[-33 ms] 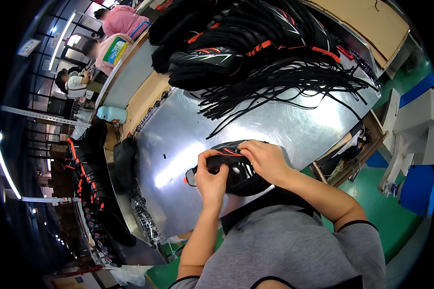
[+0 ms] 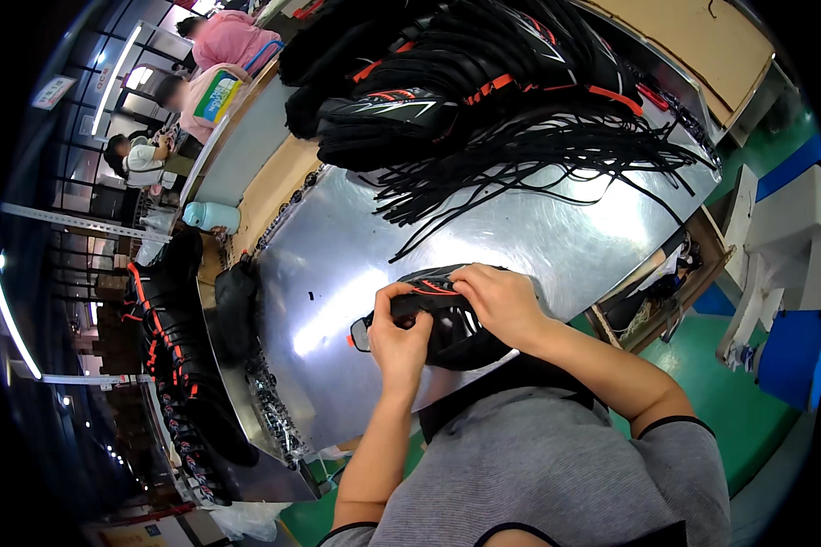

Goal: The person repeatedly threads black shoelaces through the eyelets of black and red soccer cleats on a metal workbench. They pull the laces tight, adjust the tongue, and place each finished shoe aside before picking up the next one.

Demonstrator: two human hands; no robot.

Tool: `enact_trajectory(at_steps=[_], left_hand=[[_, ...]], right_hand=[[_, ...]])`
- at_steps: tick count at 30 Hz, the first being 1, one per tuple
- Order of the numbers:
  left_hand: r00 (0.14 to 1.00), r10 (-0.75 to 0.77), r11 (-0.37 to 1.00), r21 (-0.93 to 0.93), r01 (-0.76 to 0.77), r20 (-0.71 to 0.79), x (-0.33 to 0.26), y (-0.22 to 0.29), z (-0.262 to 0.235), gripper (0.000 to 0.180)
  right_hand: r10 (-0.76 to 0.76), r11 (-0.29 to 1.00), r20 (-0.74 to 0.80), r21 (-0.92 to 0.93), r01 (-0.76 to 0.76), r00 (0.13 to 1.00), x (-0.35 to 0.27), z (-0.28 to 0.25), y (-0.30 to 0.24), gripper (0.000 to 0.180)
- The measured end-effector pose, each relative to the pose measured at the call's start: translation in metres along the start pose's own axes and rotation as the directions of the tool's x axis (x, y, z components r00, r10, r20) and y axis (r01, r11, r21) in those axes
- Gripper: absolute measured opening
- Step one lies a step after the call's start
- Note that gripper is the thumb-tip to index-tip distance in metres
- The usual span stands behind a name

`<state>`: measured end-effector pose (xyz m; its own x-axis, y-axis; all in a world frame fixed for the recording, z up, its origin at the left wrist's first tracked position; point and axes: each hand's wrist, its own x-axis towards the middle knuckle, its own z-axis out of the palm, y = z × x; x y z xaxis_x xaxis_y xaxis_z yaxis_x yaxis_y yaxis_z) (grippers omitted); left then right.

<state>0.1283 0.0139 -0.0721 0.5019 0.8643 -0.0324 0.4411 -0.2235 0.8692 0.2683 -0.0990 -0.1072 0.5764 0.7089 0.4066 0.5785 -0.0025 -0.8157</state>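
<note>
- Hands first: your left hand (image 2: 400, 335) has its fingers curled shut on the near end of a black shoe upper (image 2: 447, 319), thumb pressed on top.
- Your right hand (image 2: 500, 301) covers the far side of the same upper, fingers bent down and gripping it near its orange-red trim.
- The upper sits at the near edge of the shiny metal worktable (image 2: 337, 264), right in front of your chest, held between both hands.
- Beyond your hands, a bundle of black laces (image 2: 538, 150) fans out loose across the metal sheet.
- Behind the laces lies a pile of black uppers with orange accents (image 2: 447, 73), stacked on one another.
- To your left, a row of finished black shoes (image 2: 169, 356) runs along a rack beside the table, and a pale blue container (image 2: 212, 216) stands near the table's far-left corner.
- Farther off on the left, 3 other people (image 2: 201, 73) are seated at a workbench.
</note>
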Motion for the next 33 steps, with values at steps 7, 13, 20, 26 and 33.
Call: enact_trajectory(at_steps=[7, 13, 20, 26, 33], left_hand=[[0.91, -0.19, 0.977, -0.022, 0.212, 0.369, -0.004, 0.021, -0.035, 0.049], [0.955, -0.182, 0.971, -0.113, 0.213, 0.235, 0.003, 0.018, -0.027, 0.064], [0.954, -0.202, 0.953, -0.181, 0.244, 0.221, 0.007, 0.015, -0.012, 0.08], [0.956, -0.249, 0.946, -0.171, 0.274, 0.153, 0.008, 0.012, -0.014, 0.079], [0.946, -0.268, 0.959, 0.148, 0.243, 0.184, 0.02, 0.03, -0.023, 0.071]], right_hand=[[-0.004, 0.972, -0.007, -0.234, 0.002, 1.0, 0.0, 0.008, 0.002, 0.01], [-0.033, 0.992, -0.011, -0.122, 0.031, 0.999, 0.006, 0.01, 0.005, 0.012], [0.015, 0.992, 0.058, -0.126, -0.008, 0.998, 0.006, 0.005, 0.005, 0.013], [-0.015, 0.989, 0.069, -0.146, 0.025, 0.997, 0.002, 0.008, 0.0, 0.012], [-0.035, 0.988, 0.047, -0.152, 0.042, 0.998, 0.01, 0.014, -0.012, 0.01]])
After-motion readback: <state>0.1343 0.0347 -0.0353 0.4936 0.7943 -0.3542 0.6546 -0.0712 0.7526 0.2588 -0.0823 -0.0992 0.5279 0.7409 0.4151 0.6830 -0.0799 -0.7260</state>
